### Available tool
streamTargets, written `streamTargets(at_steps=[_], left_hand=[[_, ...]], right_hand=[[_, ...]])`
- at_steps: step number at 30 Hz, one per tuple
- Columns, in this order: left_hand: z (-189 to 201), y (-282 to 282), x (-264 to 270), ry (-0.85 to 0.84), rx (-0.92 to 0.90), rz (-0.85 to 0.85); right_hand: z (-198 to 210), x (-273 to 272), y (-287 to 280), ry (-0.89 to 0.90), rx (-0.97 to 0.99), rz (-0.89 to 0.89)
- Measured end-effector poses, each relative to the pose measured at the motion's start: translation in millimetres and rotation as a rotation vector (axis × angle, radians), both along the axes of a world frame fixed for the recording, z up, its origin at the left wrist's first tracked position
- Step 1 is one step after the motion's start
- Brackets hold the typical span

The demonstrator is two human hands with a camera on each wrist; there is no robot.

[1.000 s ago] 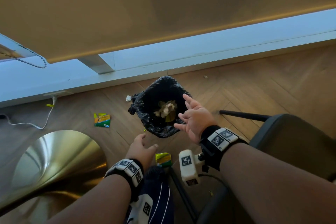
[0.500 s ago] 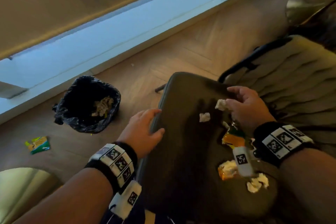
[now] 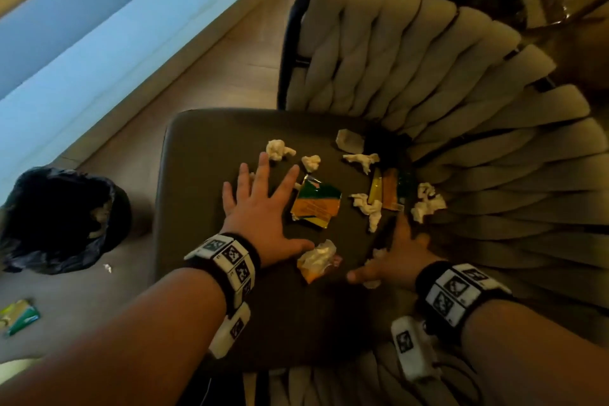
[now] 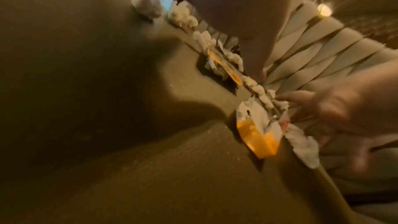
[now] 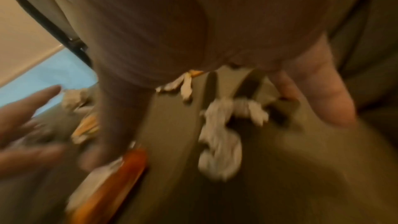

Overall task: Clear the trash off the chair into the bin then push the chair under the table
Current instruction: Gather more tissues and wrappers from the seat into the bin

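Note:
The chair's dark olive seat [image 3: 204, 155] holds several crumpled white tissues [image 3: 278, 150] and an orange-green wrapper [image 3: 316, 206]. A crumpled orange-white wrapper [image 3: 316, 262] lies near the seat's front, also in the left wrist view [image 4: 258, 140]. My left hand [image 3: 263, 208] hovers low over the seat with fingers spread, just left of the flat wrapper. My right hand [image 3: 395, 257], blurred, is spread beside tissue scraps near the padded backrest [image 3: 461, 109]. The black-bagged bin [image 3: 62, 217] stands on the floor to the left, with trash inside.
A green-yellow wrapper [image 3: 19, 316] and a small tissue scrap [image 3: 107, 268] lie on the wooden floor near the bin. A pale window ledge [image 3: 82, 53] runs along the far left. A glass-edged table [image 3: 560, 0] shows at top right behind the backrest.
My hands left the bin, where the right one hung open above it, and came over the chair seat. Both now spread above the trash; the view swung from bin to chair.

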State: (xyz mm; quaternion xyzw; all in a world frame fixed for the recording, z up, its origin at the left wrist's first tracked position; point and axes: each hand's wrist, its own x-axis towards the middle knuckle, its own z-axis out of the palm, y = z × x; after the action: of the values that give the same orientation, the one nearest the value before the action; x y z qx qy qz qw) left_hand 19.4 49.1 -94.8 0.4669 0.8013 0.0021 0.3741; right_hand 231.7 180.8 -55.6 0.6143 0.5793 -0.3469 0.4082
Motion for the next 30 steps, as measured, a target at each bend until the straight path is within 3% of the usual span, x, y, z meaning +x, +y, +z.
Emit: streamTargets(at_steps=[4, 8, 10, 12, 15, 17, 19, 23, 27, 30], left_hand=[[-3.9, 13.5, 9.7, 0.054, -0.077, -0.020], [-2.6, 15.1, 21.7, 0.035, -0.046, 0.049], [4.4, 20.9, 35.8, -0.023, -0.016, -0.068], [6.1, 30.0, 54.8, -0.062, -0.026, -0.231], [-11.3, 38.3, 74.1, -0.001, -0.093, -0.378], [-22.7, 35.9, 75.8, 0.037, -0.141, -0.388], [-28.4, 33.6, 72.1, 0.052, -0.154, -0.382], [-23.6, 32.3, 61.1, 0.095, -0.100, -0.328], [-16.1, 27.7, 52.4, 0.109, 0.023, -0.267], [-12.6, 26.1, 45.5, 0.062, 0.064, -0.210]], right_hand=[[-24.3, 9.3, -22.3, -0.061, 0.071, 0.147], [-29.7, 29.5, -8.0, 0.161, 0.152, 0.095], [-25.5, 39.9, 3.7, 0.277, 0.232, 0.078], [-20.7, 46.4, 16.7, 0.387, 0.441, 0.041], [-22.5, 46.7, 39.2, 0.399, 0.707, -0.001], [-24.8, 38.2, 50.7, 0.386, 0.592, -0.182], [-28.7, 25.1, 57.0, 0.424, 0.448, -0.226], [-42.1, -3.2, 55.2, 0.418, 0.392, -0.082], [-56.6, -23.0, 41.0, 0.314, 0.475, 0.152], [-59.7, -24.2, 24.6, 0.358, 0.492, 0.304]])
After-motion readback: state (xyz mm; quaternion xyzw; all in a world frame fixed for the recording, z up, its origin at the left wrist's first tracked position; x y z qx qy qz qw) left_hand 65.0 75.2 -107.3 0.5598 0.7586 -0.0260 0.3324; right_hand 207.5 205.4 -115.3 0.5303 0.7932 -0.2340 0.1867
